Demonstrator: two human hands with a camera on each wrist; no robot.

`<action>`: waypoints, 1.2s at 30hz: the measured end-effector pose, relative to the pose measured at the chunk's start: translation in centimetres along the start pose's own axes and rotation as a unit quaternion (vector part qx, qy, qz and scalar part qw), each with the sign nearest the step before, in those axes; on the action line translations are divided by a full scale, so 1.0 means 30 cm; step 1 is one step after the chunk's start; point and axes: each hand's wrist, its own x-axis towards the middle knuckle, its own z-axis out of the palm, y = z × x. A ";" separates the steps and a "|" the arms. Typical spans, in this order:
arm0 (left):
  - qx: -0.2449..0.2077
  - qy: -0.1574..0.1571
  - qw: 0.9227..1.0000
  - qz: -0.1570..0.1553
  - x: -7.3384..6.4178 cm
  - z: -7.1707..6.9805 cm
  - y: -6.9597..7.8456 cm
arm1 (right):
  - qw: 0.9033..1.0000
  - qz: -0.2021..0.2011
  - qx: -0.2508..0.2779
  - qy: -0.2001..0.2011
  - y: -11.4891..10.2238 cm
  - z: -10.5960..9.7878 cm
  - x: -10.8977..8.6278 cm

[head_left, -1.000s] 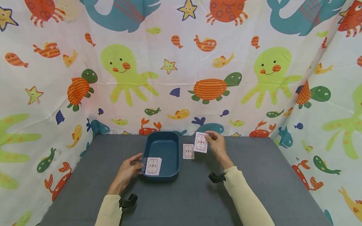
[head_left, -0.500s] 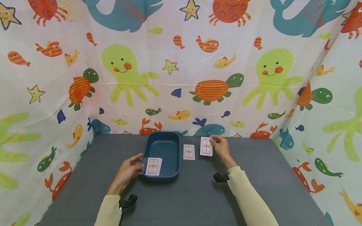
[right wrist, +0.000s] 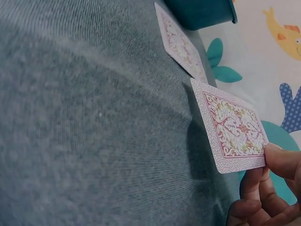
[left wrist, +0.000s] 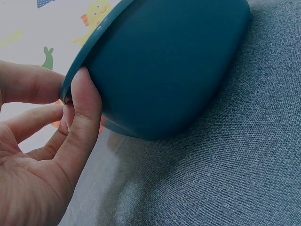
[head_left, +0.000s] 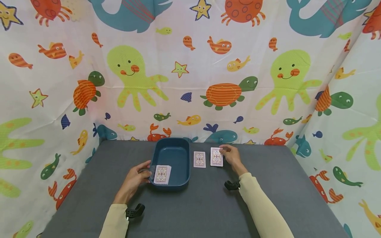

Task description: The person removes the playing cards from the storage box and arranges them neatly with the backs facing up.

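My left hand pinches the rim of a blue plastic tray at its near left side; the left wrist view shows thumb and fingers on either side of that rim. Inside the tray, at the near left, lies a stack of playing cards, backs up. To the tray's right, one playing card lies back up on the table. Farther right, my right hand pinches another playing card by its edge, between thumb and fingers. This card is close over the cloth, its shadow beneath it.
A grey cloth covers the table. Behind and on both sides hangs a white curtain printed with sea animals. Each wrist wears a black band.
My right hand has moved to the right and down with its card, away from the card lying beside the tray. My left hand has stayed at the tray's rim.
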 end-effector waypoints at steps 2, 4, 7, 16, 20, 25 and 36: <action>0.000 0.000 1.000 -0.001 0.002 0.000 -0.001 | 1.000 0.004 0.000 -0.002 0.006 0.003 0.004; 0.001 -0.001 1.000 0.000 0.001 0.000 -0.001 | 1.000 0.009 0.001 -0.002 0.011 0.007 0.009; 0.002 -0.003 1.000 0.000 0.001 0.001 0.001 | 1.000 0.010 0.000 -0.005 0.019 0.011 0.015; -0.003 -0.008 1.000 0.004 -0.008 -0.002 0.004 | 0.999 0.002 -0.030 0.015 0.035 0.032 0.031; 0.000 -0.008 1.000 0.007 -0.008 0.000 0.005 | 0.999 0.001 -0.042 0.016 0.037 0.033 0.041; 0.003 -0.004 1.000 0.006 -0.006 0.002 0.007 | 0.999 -0.001 -0.049 0.016 0.035 0.037 0.050; 0.003 -0.001 1.000 0.005 -0.011 0.002 0.005 | 0.997 -0.003 -0.081 0.005 0.030 0.033 0.049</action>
